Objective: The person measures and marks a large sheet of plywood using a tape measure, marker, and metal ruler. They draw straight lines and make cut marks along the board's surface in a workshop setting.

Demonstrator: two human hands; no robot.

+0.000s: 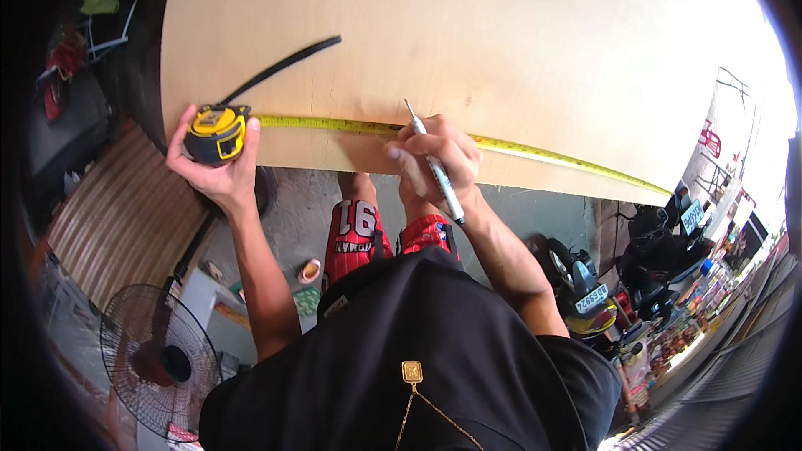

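- Board (pixel 501 42), lg., pale wood, flat; prob. serves as backing for tape.
- Tape blade (pixel 334 124), yellow, L–R nr. board's near edge; prob. kept straight thus.
- Strip (pixel 284 68), blk., curved, on board beyond case.
- L hand (pixel 225 181): thumb & fingers round tape case (pixel 219 125), board's L end, prob. steadying; wrist approx. straight.
- R hand (pixel 439 154): over blade, approx. mid-length, fingers curled, gripping pen (pixel 443 179), thin tip fwd.; prob. held for control.
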